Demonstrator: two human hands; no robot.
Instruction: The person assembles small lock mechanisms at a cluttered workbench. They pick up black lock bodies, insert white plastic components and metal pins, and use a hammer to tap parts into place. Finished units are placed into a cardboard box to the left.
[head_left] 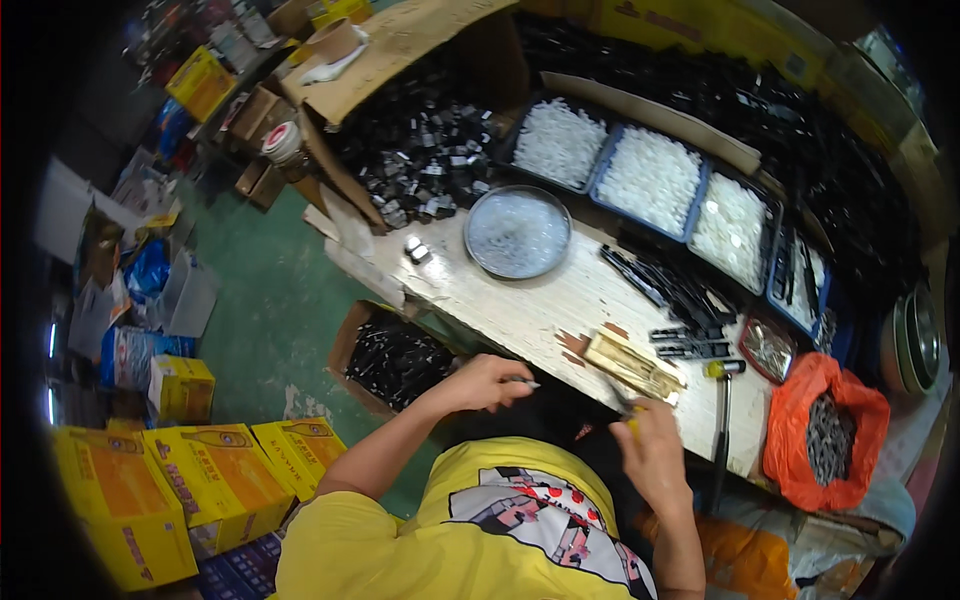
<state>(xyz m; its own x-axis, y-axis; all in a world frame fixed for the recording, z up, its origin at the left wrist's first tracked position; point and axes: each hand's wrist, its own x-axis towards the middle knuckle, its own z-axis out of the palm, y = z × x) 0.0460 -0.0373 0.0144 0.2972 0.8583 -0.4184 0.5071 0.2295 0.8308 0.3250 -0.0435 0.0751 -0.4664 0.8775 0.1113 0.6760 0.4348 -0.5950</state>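
My left hand is raised just off the front edge of the workbench, fingers pinched on a small pale-tipped piece too small to name. My right hand, to its right, is closed round a yellow-handled tool with a thin metal end; its exact kind is unclear. Just beyond the right hand, a worn wooden block with a long recess lies at the bench edge. Several black slotted parts sit to the right of the block. A hammer with a yellow and black head hangs over the edge.
A round metal dish stands on the white bench. Behind are blue trays of white pieces and a heap of black and silver parts. An orange bag holds grey pieces. A carton of black parts stands below left.
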